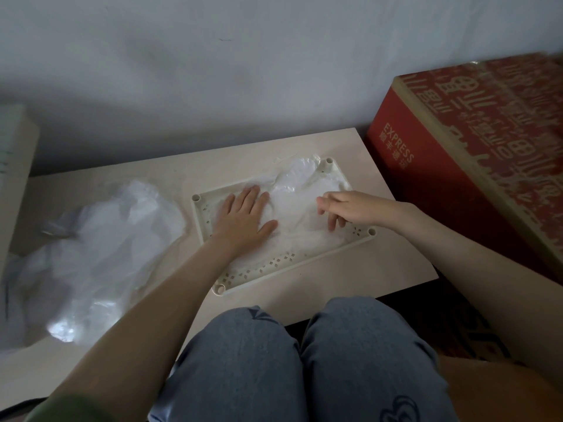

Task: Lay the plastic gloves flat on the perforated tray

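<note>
A cream perforated tray [275, 264] lies on the low table, right of centre. Thin clear plastic gloves [300, 190] are spread over most of its surface, and one end bulges up over the far right corner. My left hand [245, 216] presses flat on the gloves at the tray's left part, fingers straight and spread. Over the tray's right part my right hand [347, 208] touches the plastic with its fingertips, the fingers loosely bent downward. Whether it pinches the film I cannot tell.
A crumpled heap of clear plastic [100, 251] lies on the table [365, 147] to the left of the tray. A big red carton [475, 141] stands close on the right. A pale box edge [15, 166] shows at far left. My knees [304, 360] are under the table's near edge.
</note>
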`<action>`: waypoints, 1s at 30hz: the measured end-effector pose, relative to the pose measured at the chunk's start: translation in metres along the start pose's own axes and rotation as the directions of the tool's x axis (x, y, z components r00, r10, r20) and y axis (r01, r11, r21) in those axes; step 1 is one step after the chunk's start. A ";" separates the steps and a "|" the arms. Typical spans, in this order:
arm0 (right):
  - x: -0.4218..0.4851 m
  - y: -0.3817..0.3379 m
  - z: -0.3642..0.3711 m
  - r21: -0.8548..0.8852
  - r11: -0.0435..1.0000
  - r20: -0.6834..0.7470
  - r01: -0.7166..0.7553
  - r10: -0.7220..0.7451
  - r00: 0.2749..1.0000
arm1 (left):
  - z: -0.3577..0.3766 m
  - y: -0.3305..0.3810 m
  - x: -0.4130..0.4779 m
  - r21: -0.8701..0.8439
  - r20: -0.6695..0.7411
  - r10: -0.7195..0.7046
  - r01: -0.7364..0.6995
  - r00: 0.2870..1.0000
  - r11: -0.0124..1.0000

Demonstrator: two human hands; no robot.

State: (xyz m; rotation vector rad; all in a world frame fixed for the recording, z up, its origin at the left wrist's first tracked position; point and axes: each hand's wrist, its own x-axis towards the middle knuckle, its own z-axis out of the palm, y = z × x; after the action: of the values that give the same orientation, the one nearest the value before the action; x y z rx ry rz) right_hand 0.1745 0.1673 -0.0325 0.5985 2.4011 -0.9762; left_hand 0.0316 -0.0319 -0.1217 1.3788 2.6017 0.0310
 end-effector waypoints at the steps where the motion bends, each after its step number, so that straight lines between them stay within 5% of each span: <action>1: 0.002 -0.001 0.002 -0.044 0.998 -0.024 0.036 -0.037 0.999 | 0.000 0.000 0.000 -0.002 0.001 0.000 0.000 1.000 1.000; 6: 0.010 -0.006 0.019 -0.388 0.879 -0.124 0.278 -0.348 0.929 | 0.002 0.001 0.000 0.019 -0.006 -0.007 0.007 1.000 1.000; 11: 0.017 0.002 0.041 -0.662 0.713 -0.026 0.231 -0.330 0.944 | 0.002 0.001 -0.001 -0.007 -0.021 0.001 -0.002 1.000 1.000; 20: 0.004 0.017 0.019 -0.625 0.773 -0.080 0.108 -0.201 0.976 | -0.008 -0.005 -0.003 -0.063 -0.110 0.055 -0.062 0.992 0.996; 30: -0.014 0.026 -0.014 -0.509 0.858 -0.241 -0.074 -0.060 0.969 | -0.023 -0.004 -0.008 0.122 -0.160 0.073 -0.053 0.984 0.991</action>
State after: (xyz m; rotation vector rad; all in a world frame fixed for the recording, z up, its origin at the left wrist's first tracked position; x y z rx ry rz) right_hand 0.1963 0.1911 -0.0295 0.5465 2.7213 -0.2224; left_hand 0.0285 -0.0397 -0.0987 1.5608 2.7317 0.0004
